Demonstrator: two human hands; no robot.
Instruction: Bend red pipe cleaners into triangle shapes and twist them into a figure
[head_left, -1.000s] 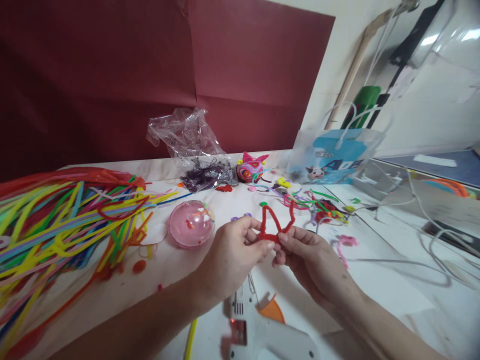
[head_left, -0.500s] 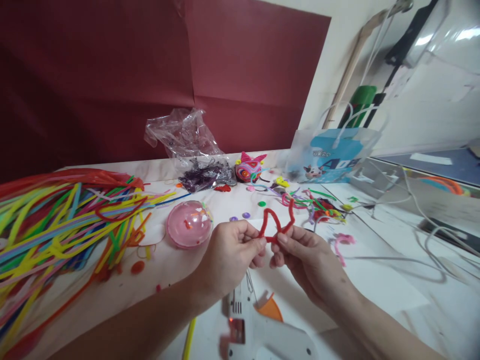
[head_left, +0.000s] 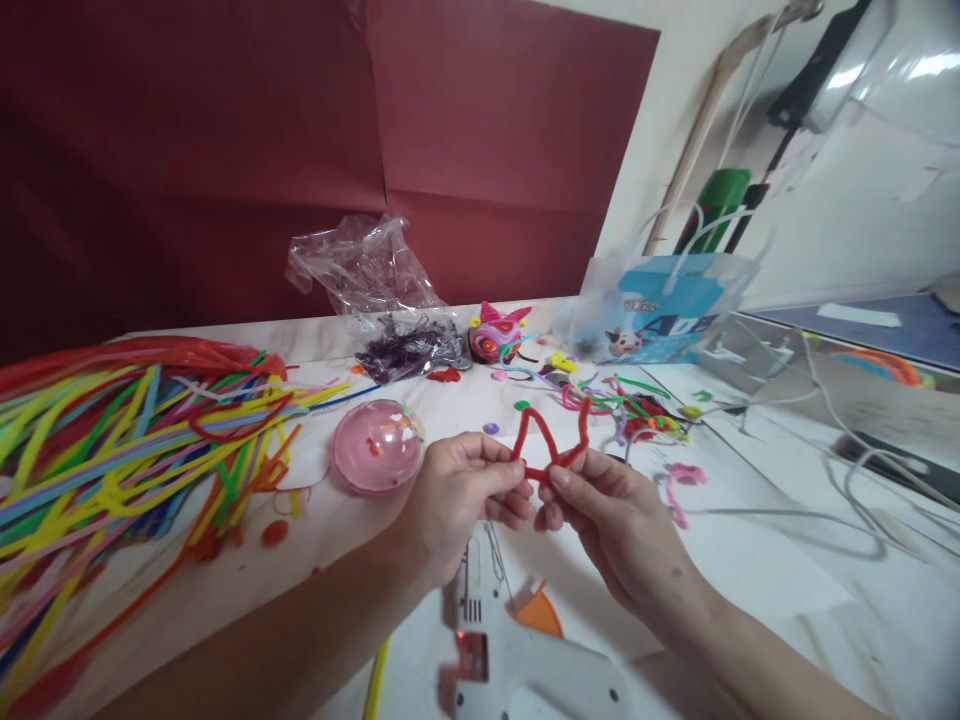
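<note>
A red pipe cleaner (head_left: 541,432), bent into a pointed loop with one free end sticking up, is held between my two hands above the table. My left hand (head_left: 469,495) pinches the loop's left corner between thumb and fingers. At the loop's right corner, where the stem crosses, my right hand (head_left: 607,505) grips it with thumb and index finger. Just below the hands lies a white glue gun (head_left: 525,660) with a lit red spot and an orange trigger (head_left: 538,612). The undersides of both hands' grips are partly hidden.
Many coloured pipe cleaners (head_left: 127,470) are heaped at the left. Nearby sits a pink clear bowl (head_left: 377,447). Behind are a plastic bag (head_left: 367,265), a decorated pink head (head_left: 498,336) and a blue-white carrier bag (head_left: 667,310). White cables (head_left: 847,470) trail across the right.
The red loop's left side has been drawn out, making it a sharper triangle. My left hand has shifted slightly; my right hand keeps its grip.
</note>
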